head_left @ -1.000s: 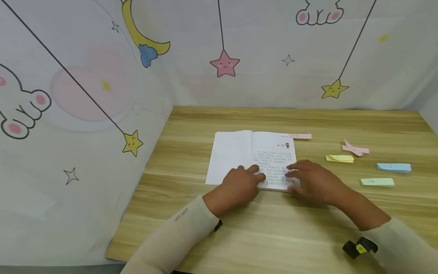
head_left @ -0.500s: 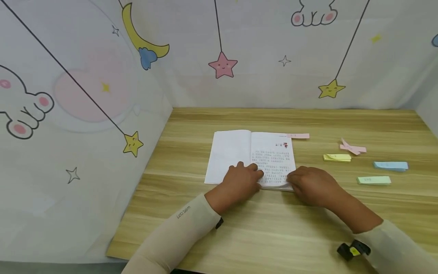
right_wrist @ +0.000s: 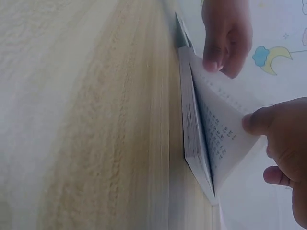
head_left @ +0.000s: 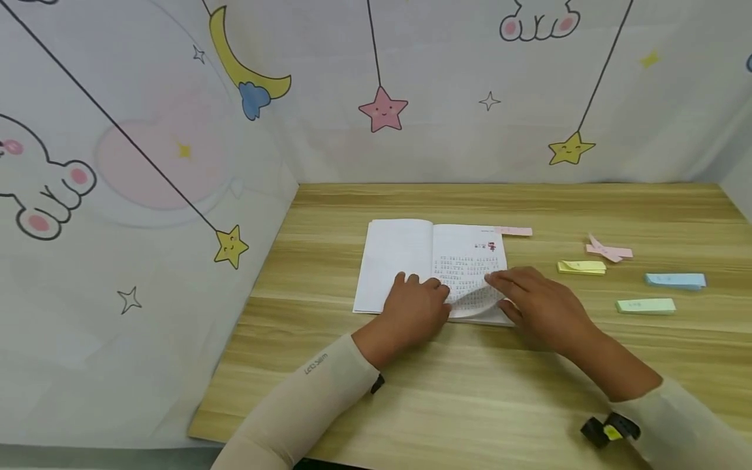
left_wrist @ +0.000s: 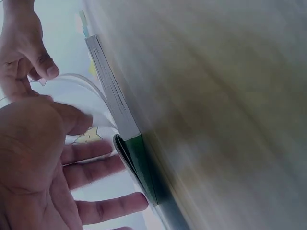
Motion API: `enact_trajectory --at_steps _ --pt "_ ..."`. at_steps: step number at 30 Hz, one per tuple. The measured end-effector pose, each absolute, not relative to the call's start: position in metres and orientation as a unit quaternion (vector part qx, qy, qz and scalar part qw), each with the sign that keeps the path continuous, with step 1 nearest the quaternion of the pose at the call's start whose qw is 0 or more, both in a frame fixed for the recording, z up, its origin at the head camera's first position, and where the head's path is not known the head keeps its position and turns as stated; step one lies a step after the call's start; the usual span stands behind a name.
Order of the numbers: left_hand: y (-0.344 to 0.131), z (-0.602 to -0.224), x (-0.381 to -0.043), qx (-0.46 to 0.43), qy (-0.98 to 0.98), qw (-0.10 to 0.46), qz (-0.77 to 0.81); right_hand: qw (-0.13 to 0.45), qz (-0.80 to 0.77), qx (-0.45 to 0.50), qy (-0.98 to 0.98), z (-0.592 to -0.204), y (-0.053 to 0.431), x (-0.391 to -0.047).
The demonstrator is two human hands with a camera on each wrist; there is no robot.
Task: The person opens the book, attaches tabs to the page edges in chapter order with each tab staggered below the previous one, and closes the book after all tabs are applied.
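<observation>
An open book (head_left: 399,254) with printed text on its right page lies on the table. My left hand (head_left: 416,310) rests on the lower middle of the book near the spine. In the left wrist view, the left hand's fingers (left_wrist: 96,170) are spread beside the green spine (left_wrist: 141,163). My right hand (head_left: 543,307) pinches the lower right corner of the right page (right_wrist: 223,124), which curves up off the stack. A pink sticky tab (head_left: 517,231) sticks out from the page's top right edge.
To the right of the book lie crossed pink strips (head_left: 610,251), a yellow sticky-note pad (head_left: 581,267), a blue pad (head_left: 675,281) and a green pad (head_left: 646,306). A patterned cloth (head_left: 446,150) hangs behind the wooden table (head_left: 470,398).
The right hand came down to the page's lower corner, then lifted it up and slightly leftward, so the page now bends. The left hand has stayed on the book.
</observation>
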State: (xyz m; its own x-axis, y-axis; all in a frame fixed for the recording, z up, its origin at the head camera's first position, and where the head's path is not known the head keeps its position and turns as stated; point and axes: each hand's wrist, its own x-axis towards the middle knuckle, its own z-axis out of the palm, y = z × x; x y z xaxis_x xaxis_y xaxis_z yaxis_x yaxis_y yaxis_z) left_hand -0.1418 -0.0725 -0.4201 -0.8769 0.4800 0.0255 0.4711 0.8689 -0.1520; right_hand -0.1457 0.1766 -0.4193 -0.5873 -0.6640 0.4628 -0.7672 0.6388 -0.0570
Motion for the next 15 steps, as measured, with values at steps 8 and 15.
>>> enact_trajectory --at_steps 8,15 --pt "-0.083 -0.421 -0.146 -0.168 -0.956 0.238 0.026 0.16 0.091 0.397 -0.899 -0.423 0.178 -0.143" --pt "-0.089 -0.414 -0.142 -0.21 -0.962 0.133 0.109 0.138 0.062 0.421 -0.894 -0.428 0.18 -0.142"
